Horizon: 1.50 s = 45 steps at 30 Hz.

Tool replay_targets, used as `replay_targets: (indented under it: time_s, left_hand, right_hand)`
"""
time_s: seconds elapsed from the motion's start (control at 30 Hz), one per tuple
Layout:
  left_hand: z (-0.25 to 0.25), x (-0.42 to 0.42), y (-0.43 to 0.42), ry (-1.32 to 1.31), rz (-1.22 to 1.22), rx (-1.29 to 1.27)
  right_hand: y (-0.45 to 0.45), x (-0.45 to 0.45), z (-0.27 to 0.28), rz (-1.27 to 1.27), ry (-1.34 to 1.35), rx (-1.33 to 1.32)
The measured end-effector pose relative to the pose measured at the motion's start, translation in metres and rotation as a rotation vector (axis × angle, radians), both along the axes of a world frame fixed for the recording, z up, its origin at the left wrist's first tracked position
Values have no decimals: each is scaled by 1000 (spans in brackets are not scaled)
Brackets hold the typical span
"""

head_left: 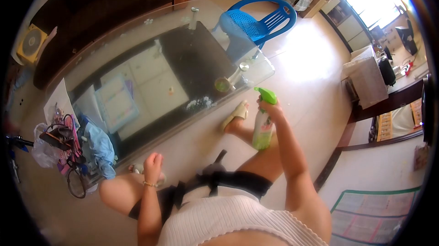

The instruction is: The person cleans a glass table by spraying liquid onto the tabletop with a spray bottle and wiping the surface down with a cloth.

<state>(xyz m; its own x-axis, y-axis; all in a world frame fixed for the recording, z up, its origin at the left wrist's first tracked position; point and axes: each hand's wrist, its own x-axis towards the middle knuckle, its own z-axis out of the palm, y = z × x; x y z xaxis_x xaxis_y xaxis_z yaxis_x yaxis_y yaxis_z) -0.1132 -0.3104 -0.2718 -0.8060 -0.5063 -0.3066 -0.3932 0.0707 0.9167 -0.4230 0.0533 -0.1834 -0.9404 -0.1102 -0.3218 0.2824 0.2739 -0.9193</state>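
Note:
In my right hand is a spray bottle with a green trigger head and a clear body holding green liquid. It stands roughly upright over my right thigh, near the corner of a glass coffee table. My left hand, with a beaded bracelet at the wrist, is curled into a fist above my left knee, and nothing shows in it. White foamy patches lie on the table's near edge.
A blue plastic chair stands beyond the table. Bags and a light-blue cloth crowd the table's left end. A covered cabinet stands to the right, and a yellow fan at far left.

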Motion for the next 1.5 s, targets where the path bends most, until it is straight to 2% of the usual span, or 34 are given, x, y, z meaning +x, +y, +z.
replay_targets:
  time_s: [0.13, 0.2, 0.23, 0.27, 0.3, 0.43, 0.53, 0.63, 0.73, 0.87, 1.1, 1.2, 1.3, 1.4, 1.5]
  left_hand:
    - [12, -4, -2, -4, -19, -12]
    - [23, -4, -8, 1, -64, -4]
    - [32, -4, -12, 19, -94, -64]
    - [43, -4, -18, 36, -124, -124]
    - [54, -5, -26, 53, -154, -185]
    - [89, -18, -78, 180, 6, -124]
    - [83, -21, -125, 220, 172, -218]
    - [83, -28, -143, 230, 493, 4]
    - [86, -44, -145, 303, 521, -4]
    - [89, -51, -141, 280, 449, -63]
    - [97, -55, -131, 214, 418, -85]
    - [99, -54, -126, 205, 420, -86]
    - [110, -57, -121, 194, 419, -103]
    - [113, -52, -122, 184, 358, -141]
    - [115, -49, -122, 177, 344, -109]
  right_hand:
    - [-14, 5, 40, -3, 76, -32]
    - [-16, -12, 52, 110, 166, -47]
    - [-14, -23, 59, 167, 209, -55]
    - [-13, -38, 70, 236, 208, 49]
    - [-18, -49, 84, 300, 217, -11]
    - [-44, -111, 127, 572, 252, 98]
    - [-81, -131, 147, 790, 331, 277]
    - [-127, -151, 145, 973, 380, 339]
    - [-161, -171, 137, 1062, 372, 378]
    - [-186, -198, 104, 1281, 317, 306]
    - [-223, -172, 120, 1332, 320, 358]
    - [-227, -174, 113, 1351, 377, 343]
    - [-229, -178, 99, 1358, 584, 368]
    - [-238, -170, 98, 1419, 541, 388]
    - [-253, -146, 102, 1511, 607, 270]
